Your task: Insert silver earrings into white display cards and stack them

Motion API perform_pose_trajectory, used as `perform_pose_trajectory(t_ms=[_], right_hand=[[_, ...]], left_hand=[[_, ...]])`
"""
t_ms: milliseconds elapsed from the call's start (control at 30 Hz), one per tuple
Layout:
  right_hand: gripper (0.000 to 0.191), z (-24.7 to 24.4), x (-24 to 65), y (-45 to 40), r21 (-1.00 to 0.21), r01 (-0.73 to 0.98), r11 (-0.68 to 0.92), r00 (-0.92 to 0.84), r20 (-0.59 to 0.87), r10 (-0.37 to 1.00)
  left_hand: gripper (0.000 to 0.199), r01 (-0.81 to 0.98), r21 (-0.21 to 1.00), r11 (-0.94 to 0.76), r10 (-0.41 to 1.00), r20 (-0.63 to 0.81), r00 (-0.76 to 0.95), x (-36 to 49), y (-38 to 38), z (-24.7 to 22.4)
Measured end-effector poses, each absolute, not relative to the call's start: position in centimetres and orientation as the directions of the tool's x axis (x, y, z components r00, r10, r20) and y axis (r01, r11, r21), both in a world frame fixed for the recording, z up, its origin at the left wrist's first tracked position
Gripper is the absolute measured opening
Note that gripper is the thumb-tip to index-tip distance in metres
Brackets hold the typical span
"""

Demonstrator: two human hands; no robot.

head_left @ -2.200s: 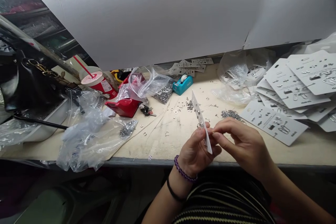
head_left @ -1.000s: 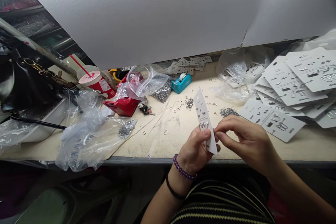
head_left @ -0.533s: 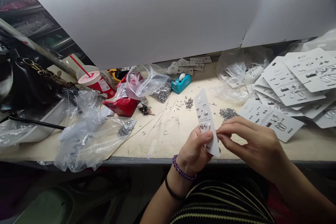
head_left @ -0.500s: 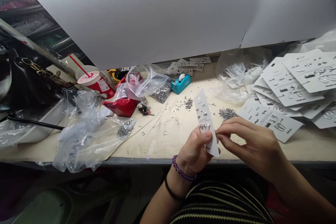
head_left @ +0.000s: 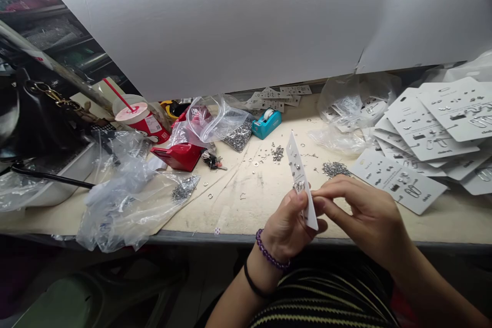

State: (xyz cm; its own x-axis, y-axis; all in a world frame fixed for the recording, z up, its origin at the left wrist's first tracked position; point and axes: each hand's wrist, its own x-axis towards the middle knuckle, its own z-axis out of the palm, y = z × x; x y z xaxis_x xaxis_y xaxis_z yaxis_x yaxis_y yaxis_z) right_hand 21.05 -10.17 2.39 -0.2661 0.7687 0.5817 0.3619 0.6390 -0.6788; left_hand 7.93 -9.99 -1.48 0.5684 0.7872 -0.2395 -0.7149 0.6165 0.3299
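White card (head_left: 299,175), one: newly turned more edge-on, we pinch it in our left hand (head_left: 287,226) above the table (head_left: 238,215)'s near side, its back seemingly freer to our right hand (head_left: 365,212), whose grip we cannot tell.

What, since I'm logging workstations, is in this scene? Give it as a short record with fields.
left hand: holds a white card bearing small metal pieces
right hand: close behind the card; anything it pinches is too small to tell
right side: stack of white cards
middle: metal pile
further back: teal tape dispenser
left side: red cup
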Motion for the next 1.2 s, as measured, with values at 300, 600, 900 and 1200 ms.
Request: perform_pose_trajectory(t_ms=[300, 600, 900, 1200], right_hand=[[0.016, 1.9, 21.4, -10.7, -0.73, 0.354, 0.584, -0.214, 0.545, 0.811], [0.02, 1.8, 20.8, -11.0, -0.711, 0.322, 0.625, -0.191, 0.598, 0.779], [0.021, 1.0, 19.4, -11.3, -0.727, 0.29, 0.622, -0.035, 0.642, 0.766], [0.019, 1.0, 19.2, -11.6, -0.722, 0.294, 0.626, 0.001, 0.655, 0.755]], left_hand=[[0.031, -0.751, 0.227, 0.62, 0.784, -0.198, 0.588, 8.1, -10.2, -1.1], [0.033, -0.761, 0.33, 0.559, 0.828, -0.185, 0.529, 8.7, -10.7, -0.6], [0.027, -0.838, 0.133, 0.528, 0.843, -0.196, 0.501, 9.2, -11.4, -0.3], [0.029, -0.819, 0.094, 0.567, 0.816, -0.201, 0.542, 9.3, -11.7, -0.8]])
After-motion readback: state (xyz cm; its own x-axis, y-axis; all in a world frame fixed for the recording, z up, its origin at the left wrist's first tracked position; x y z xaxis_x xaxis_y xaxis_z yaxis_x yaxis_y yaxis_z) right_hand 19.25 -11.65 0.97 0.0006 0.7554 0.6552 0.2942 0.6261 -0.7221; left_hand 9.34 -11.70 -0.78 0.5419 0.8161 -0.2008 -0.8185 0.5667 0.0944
